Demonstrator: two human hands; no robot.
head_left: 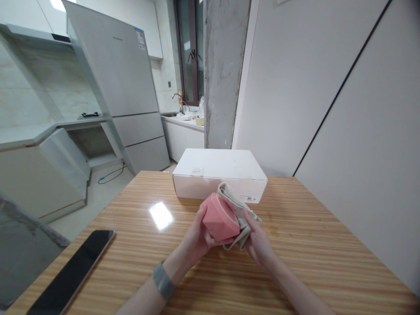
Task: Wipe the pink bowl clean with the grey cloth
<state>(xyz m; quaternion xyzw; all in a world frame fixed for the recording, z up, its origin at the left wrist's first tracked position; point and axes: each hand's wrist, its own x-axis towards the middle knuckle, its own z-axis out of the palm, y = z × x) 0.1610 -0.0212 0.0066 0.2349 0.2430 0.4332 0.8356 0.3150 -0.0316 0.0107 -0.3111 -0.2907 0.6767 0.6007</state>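
A pink faceted bowl (219,218) is tilted on its side above the table, its opening facing right. My left hand (201,232) is closed around it from the left and below, with a grey band on the wrist. On the right, my right hand (257,238) grips a beige-grey cloth (241,208). The folded cloth lies against the bowl's open side and covers part of its rim. How far the cloth reaches inside the bowl is hidden.
Behind the hands, a closed white box (219,164) stands on the wood-grain table (315,245). A black phone (74,271) lies at the left edge. Beyond the table are a fridge (118,70), a sink counter and a wall.
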